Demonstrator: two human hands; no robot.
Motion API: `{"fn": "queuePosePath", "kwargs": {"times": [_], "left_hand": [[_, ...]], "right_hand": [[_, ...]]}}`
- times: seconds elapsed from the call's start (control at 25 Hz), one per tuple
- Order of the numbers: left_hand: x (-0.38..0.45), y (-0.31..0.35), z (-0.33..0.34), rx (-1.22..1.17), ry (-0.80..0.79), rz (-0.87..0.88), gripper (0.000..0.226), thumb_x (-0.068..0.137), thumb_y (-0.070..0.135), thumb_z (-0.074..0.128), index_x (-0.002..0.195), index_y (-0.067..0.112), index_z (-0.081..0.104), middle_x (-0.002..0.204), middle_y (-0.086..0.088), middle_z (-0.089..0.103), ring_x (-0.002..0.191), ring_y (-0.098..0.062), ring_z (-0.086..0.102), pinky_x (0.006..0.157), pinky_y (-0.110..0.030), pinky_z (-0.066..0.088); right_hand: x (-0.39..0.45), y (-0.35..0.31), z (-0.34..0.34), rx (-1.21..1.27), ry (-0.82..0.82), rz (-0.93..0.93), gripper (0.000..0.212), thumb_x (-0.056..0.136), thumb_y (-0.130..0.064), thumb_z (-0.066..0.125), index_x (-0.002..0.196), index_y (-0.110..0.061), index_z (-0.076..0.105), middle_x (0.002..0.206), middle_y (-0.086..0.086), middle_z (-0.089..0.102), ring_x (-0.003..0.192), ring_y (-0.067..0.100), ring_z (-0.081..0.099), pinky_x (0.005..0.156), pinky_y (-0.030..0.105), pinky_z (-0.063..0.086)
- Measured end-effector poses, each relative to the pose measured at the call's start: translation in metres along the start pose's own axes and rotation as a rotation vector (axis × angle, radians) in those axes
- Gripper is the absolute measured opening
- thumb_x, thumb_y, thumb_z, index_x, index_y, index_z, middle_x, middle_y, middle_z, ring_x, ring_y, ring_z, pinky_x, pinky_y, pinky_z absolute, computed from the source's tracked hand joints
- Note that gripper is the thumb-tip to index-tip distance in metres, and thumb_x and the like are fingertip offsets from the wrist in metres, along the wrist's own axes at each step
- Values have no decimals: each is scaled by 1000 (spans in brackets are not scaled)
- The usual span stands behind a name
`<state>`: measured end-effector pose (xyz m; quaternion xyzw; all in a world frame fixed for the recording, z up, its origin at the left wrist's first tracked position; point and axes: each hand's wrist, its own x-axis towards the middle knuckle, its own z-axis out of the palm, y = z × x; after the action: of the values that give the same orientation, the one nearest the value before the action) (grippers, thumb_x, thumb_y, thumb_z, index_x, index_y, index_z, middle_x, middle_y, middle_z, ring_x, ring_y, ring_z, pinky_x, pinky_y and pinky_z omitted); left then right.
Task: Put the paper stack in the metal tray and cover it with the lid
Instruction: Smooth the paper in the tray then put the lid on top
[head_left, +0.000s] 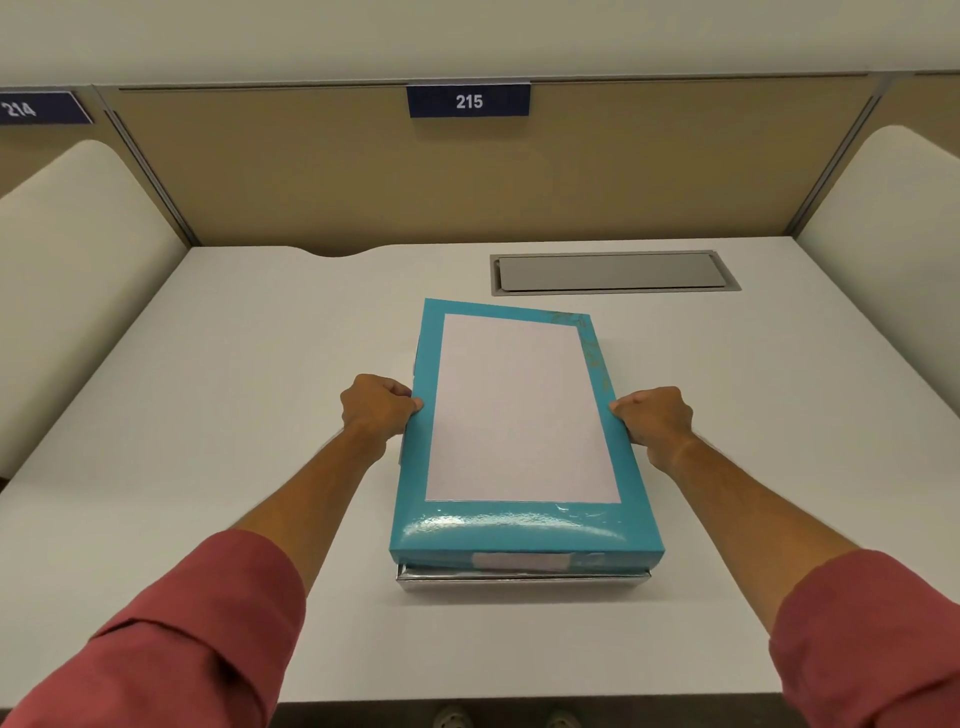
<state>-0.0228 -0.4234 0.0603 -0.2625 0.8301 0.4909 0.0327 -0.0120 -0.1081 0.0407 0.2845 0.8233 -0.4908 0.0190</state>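
A teal lid (524, 530) with a clear window lies over the metal tray (519, 584), whose shiny front wall shows beneath the lid's near edge. Through the window I see the white top sheet of the paper stack (511, 410). My left hand (382, 408) grips the lid's left edge and my right hand (654, 421) grips its right edge. The lid sits a little skewed and tilted over the tray, with its near end slightly raised.
The tray stands mid-way on a white desk (234, 415). A grey cable hatch (613, 273) is set into the desk at the back right. Beige partition walls close the back, with a "215" sign (468, 101). Cream side panels flank the desk.
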Motion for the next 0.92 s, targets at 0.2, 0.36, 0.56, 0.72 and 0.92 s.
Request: {"fn": "queuePosePath", "kwargs": {"times": [0.2,0.36,0.56,0.72,0.92], "left_hand": [[0,-1,-5,22,7,-14,13,75,13,81,83,8,73,85,-8,69,66,-22,67,77,-38,61],[-2,-11,-3,7,-17,-46,16,77,10,79,90,3,73,91,-10,69,68,-21,66,74,-35,60],[0,-13,0,31,-24,-74,16,77,11,79,88,4,71,90,-11,68,71,-25,67,75,-35,59],[2,-14,3,62,-20,-98,17,75,13,81,85,5,69,89,-12,68,69,-27,68,78,-37,60],[5,-13,5,72,-31,-137,21,72,13,83,83,2,69,84,-12,68,70,-29,70,78,-40,61]], "right_hand": [[1,-2,-3,22,-27,16,23,83,-21,74,90,1,70,99,14,71,83,32,71,78,44,61],[0,-3,-3,20,-56,43,20,82,-18,75,87,0,68,99,14,71,81,30,71,72,40,62],[2,-5,-5,17,-85,81,23,81,-14,77,94,3,67,101,16,70,81,30,72,67,37,61],[6,-4,-5,17,-110,109,28,78,-11,79,98,6,68,104,20,72,83,32,74,73,44,62],[8,-2,-3,-7,-122,122,28,78,-13,80,96,3,67,104,20,72,82,31,74,72,43,63]]}}
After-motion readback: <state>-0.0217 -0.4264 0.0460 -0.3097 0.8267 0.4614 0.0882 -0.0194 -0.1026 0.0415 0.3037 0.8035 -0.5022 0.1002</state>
